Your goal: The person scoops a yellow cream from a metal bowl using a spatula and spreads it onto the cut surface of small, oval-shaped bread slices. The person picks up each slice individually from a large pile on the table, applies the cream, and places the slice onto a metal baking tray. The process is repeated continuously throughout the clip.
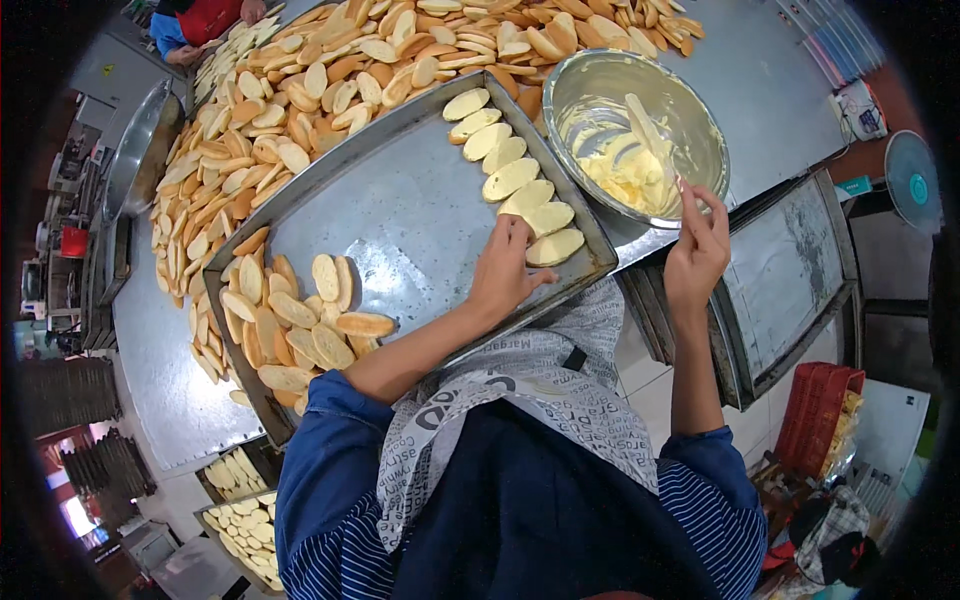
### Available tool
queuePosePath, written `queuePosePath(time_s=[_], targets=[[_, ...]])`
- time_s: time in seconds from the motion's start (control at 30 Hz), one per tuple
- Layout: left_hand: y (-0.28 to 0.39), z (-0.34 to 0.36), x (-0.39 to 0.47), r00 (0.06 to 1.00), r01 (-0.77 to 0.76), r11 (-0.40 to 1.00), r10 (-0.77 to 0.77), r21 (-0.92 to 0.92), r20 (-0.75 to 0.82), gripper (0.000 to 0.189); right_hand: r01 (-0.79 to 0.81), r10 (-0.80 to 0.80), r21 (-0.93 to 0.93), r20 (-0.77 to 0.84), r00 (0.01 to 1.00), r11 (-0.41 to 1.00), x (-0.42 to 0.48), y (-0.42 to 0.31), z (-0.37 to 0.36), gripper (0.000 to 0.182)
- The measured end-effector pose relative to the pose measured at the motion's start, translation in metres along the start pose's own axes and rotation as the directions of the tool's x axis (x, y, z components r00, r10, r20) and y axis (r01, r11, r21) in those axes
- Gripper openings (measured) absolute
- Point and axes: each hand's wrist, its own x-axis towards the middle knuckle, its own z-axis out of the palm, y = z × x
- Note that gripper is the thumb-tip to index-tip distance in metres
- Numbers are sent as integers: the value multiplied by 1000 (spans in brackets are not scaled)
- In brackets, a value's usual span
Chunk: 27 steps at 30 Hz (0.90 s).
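Note:
My left hand (501, 271) is over the metal baking tray (375, 199), its fingertips at the near end of a row of cream-coated bread slices (511, 179). Its thumb is spread away from the fingers, and nothing shows lifted in it. My right hand (697, 255) grips the handle end of a spatula (646, 127), whose pale blade is smeared with cream. The blade rests in a steel mixing bowl (559, 112) beside the tray, over pale yellow cream (626, 176). Uncoated bread slices (296, 319) are heaped in the tray's left end.
A large pile of bread slices (315, 97) spreads behind and left of the tray on the metal table (757, 97). Another person (206, 26) stands at the far left. Stacked trays (787, 277) are at right, above a red crate (817, 412). Filled trays (244, 525) sit lower left.

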Motion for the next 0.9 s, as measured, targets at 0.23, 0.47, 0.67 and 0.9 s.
queuePosePath(time_s=[0.23, 0.47, 0.67, 0.9], targets=[[-15, -76, -5, 973, 233, 968, -231, 96, -29, 16, 28, 157, -349, 489, 858, 937, 59, 30, -5, 36], [-79, -181, -52, 924, 383, 675, -280, 631, -262, 36, 46, 86, -149, 765, 638, 988, 81, 46, 16, 27], [-105, -196, -75, 873, 473, 540, -391, 696, -290, 47, -560, 377, -61, 799, 469, 826, 100, 42, 4, 25], [-104, -192, -55, 756, 575, 494, -626, 652, -192, 44, -285, 329, -177, 652, 683, 942, 103, 80, 5, 25]])
